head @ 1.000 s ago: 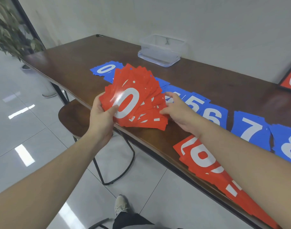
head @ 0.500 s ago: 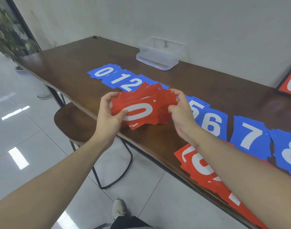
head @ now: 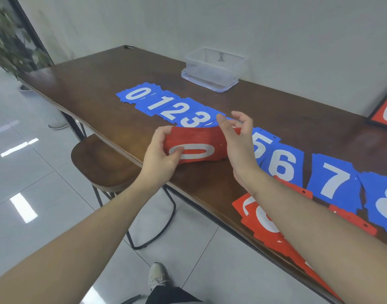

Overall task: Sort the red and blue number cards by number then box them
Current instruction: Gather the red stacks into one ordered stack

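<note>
Head view, left hand (head: 160,154) gripping a squared stack of red plastic number cards (head: 194,145) topped "0", above the dark wooden table (head: 96,84) edge, right hand (head: 237,137) loosely spread at its other end, blue number cards (head: 164,104) reading 0 to 8, clear plastic box (head: 213,66) by the grey wall.

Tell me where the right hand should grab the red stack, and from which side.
Judging by its pose: the free right short edge, from the right. The red stack lies flat at the table edge, the left hand grips its left end, and the right hand hovers open there.
</note>
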